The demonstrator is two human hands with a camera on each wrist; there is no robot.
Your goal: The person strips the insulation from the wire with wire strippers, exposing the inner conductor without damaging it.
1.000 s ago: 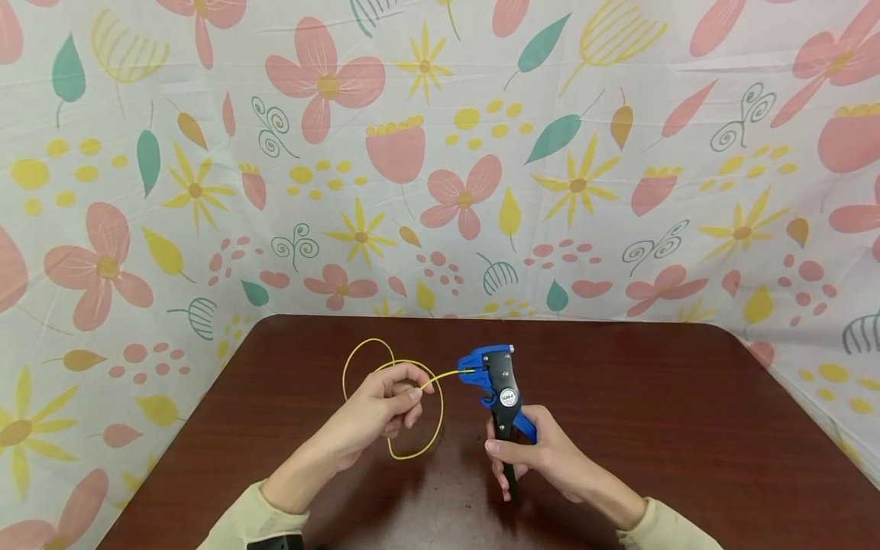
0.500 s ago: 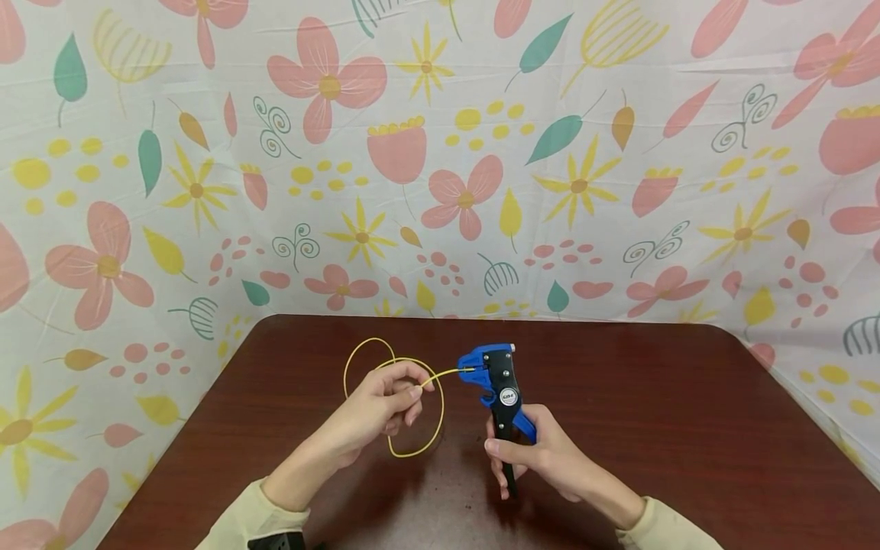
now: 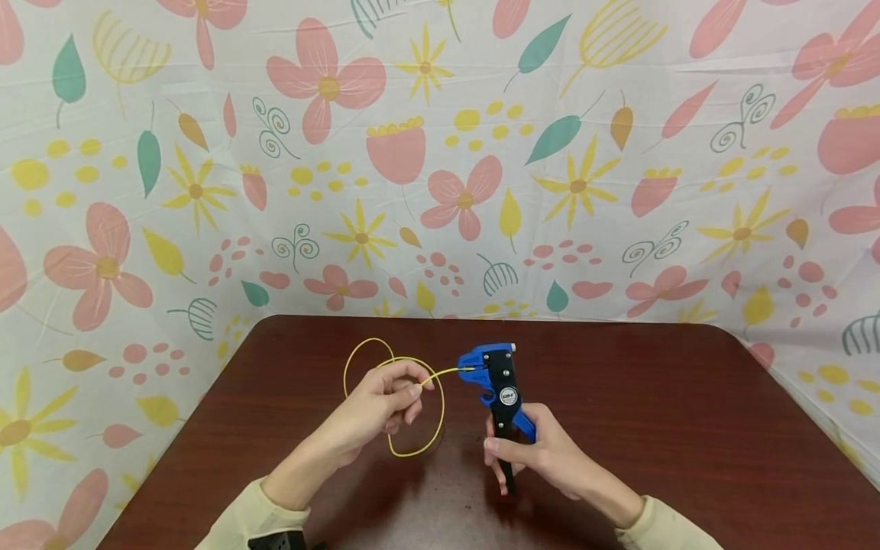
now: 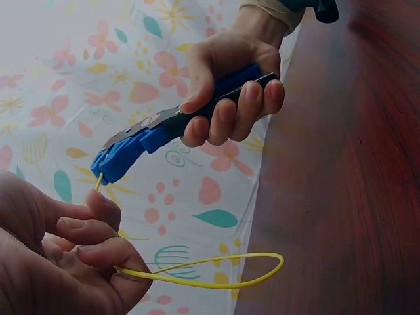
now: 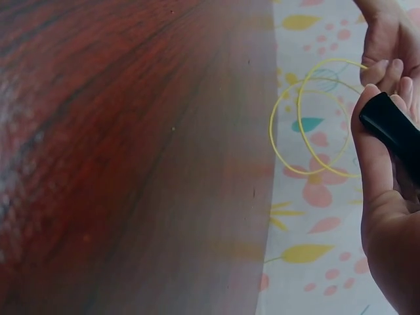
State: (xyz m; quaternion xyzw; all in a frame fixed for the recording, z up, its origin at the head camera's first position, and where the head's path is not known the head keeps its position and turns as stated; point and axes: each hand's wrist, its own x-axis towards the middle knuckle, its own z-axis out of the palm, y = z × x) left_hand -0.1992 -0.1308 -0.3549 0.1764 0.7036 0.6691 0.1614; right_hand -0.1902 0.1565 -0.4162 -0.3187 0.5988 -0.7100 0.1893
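My left hand (image 3: 385,401) pinches a thin yellow wire (image 3: 447,372) between thumb and fingers, a short way from its end. Past the fingertips, the wire runs into the blue jaws of a wire stripper (image 3: 505,374). The rest of it hangs in loose loops behind and below the hand, as the left wrist view also shows. With my right hand (image 3: 543,451) I grip the stripper's black and blue handles, thumb across the front and fingers curled behind. The tool stands nearly upright, its head toward the left hand. In the right wrist view only a black handle end (image 5: 387,121) shows.
A dark reddish-brown table (image 3: 653,397) lies beneath both hands. Behind it hangs a white cloth (image 3: 605,267) printed with flowers and leaves. A black device (image 3: 278,541) sits at the left sleeve's cuff.
The wire stripper and right hand have risen very slightly over the last second. My left hand keeps its pinch on the wire, nearly still.
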